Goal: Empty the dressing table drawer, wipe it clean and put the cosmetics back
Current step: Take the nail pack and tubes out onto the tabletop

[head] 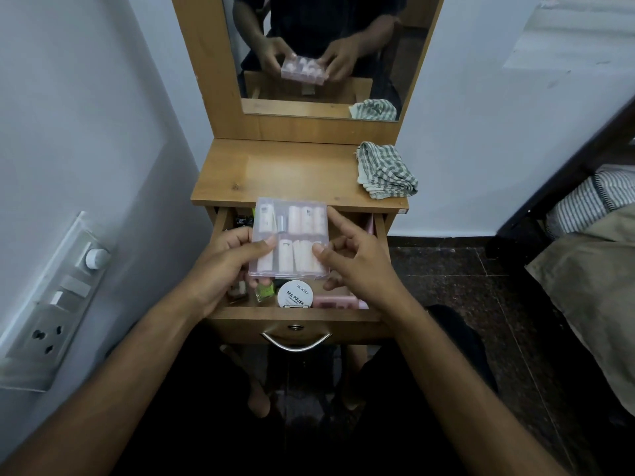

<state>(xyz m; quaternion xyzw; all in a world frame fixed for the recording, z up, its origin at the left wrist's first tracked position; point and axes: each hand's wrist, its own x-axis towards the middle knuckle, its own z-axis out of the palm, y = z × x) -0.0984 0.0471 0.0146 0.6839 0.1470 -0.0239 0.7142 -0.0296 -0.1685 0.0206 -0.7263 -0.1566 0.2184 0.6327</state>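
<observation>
Both hands, left hand [226, 261] and right hand [354, 266], are pinching a clear case [290, 237] of false nails, long side running away from the person. Beneath it the open drawer [299, 317] is holding a nail polish tub [294, 294] and small bottles.

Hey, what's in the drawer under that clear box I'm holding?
Below the clear box, the drawer shows a white nail polish tub, a green bottle, a small bottle and pink packaging. Whatever lies directly under the box and hands is hidden.

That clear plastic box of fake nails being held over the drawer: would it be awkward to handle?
Probably light: the clear box is thin, its contents small. It looks rigid, keeping flat in the left hand and right hand. Its smooth plastic may be slippery.
</observation>
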